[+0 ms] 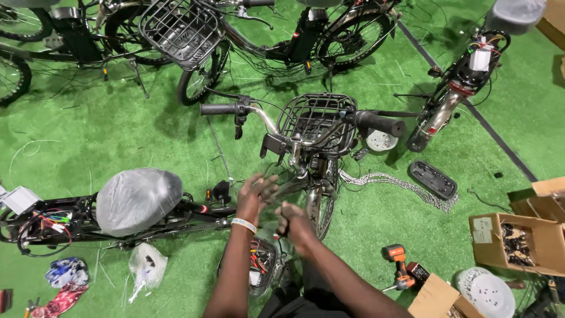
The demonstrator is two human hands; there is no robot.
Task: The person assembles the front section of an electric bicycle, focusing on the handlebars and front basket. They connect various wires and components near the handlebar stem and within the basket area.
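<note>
- Floor: green artificial turf (118, 141) throughout, littered with thin wire offcuts.
- Dark strip (471, 106) runs diagonally across the turf at right.
- Parked bicycles (329, 29) line the top edge.
- Open cardboard boxes (518, 241) at the right edge; orange drill (397, 265) near them.
- Chain (400, 182) on the turf, centre-right.
- Even, flat light, soft shadows.

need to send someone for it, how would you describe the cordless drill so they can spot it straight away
Start at the bicycle with the wire front basket in the middle, then look down and to its right on the green turf. The cordless drill lies there beside the cardboard boxes. Its orange and black body is the only bright orange thing nearby.
</note>
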